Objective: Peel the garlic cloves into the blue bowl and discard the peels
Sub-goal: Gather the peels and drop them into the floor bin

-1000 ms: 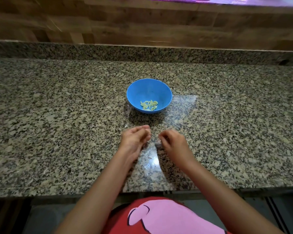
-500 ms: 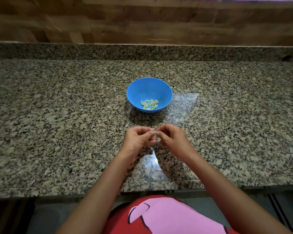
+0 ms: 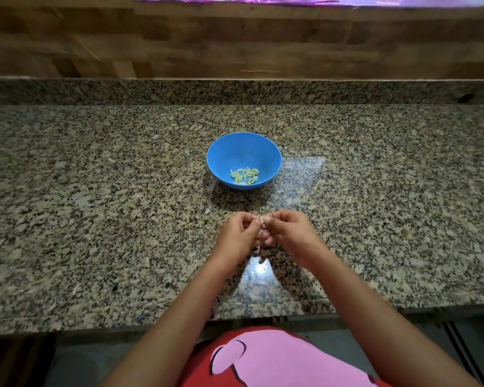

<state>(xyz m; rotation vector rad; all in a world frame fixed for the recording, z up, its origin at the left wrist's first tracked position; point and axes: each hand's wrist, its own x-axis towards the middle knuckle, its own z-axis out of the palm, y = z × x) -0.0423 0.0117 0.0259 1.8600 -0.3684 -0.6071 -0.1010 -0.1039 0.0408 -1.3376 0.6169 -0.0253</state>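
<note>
Just in front of the blue bowl [image 3: 244, 160], the left hand [image 3: 239, 233] and right hand [image 3: 289, 233], apart a second ago, now pinch one garlic clove [image 3: 260, 220] together, so peeling has begun.

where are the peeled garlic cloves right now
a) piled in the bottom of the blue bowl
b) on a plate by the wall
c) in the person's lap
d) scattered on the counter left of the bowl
a: the pale peeled garlic cloves lie in a small heap at the bottom of the blue bowl, which stands on the counter beyond the hands.
</note>
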